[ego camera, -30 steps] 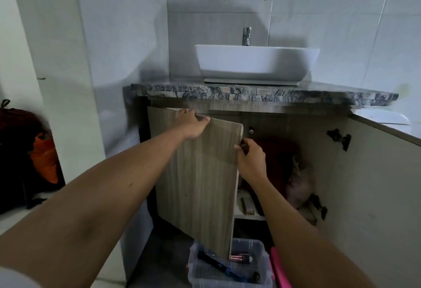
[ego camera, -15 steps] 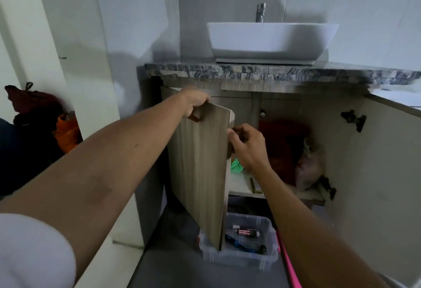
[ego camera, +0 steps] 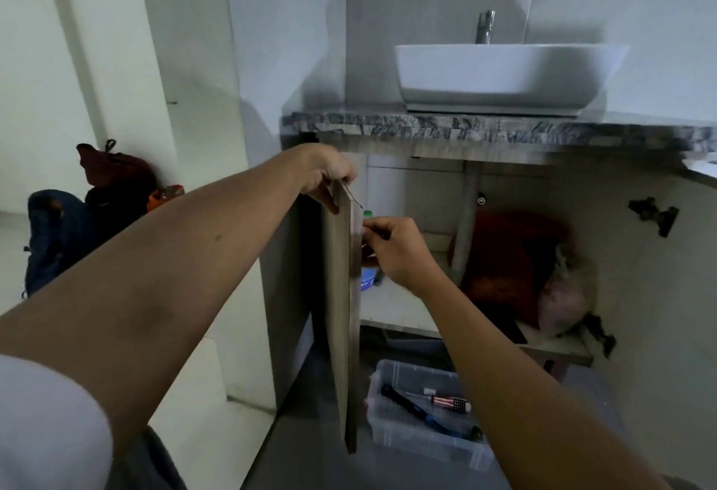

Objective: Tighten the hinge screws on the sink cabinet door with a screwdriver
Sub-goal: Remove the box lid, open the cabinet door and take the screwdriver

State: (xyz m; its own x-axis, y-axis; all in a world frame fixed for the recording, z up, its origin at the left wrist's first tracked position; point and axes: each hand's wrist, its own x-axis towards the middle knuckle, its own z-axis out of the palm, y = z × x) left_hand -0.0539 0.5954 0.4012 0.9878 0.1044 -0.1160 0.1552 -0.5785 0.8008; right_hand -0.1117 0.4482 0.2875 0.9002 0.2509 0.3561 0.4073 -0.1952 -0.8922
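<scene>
Bags point(ego camera: 104, 183) lie on the floor at far left. The left hand point(ego camera: 328, 175) grips the top corner of the cabinet door point(ego camera: 341, 315), fingers curled over it. The door stands open, seen edge-on. The right hand point(ego camera: 392, 249) pinches its front edge near the top. Below, a striped screwdriver point(ego camera: 450, 403) lies in a clear box point(ego camera: 419, 447) on the floor

Way in: the door point(ego camera: 336, 295) stands edge-on in front of me, cutting off the left. Right of it the cabinet mouth is open. Shelf point(ego camera: 399, 307) is bare at front left, w/ a bottle point(ego camera: 368, 276) at its left edge. Pipe point(ego camera: 467, 218) stands mid-shelf, red bag point(ego camera: 512, 257) fills the right end. Bin point(ego camera: 423, 439) takes up the floor below the shelf's front edge.
</scene>
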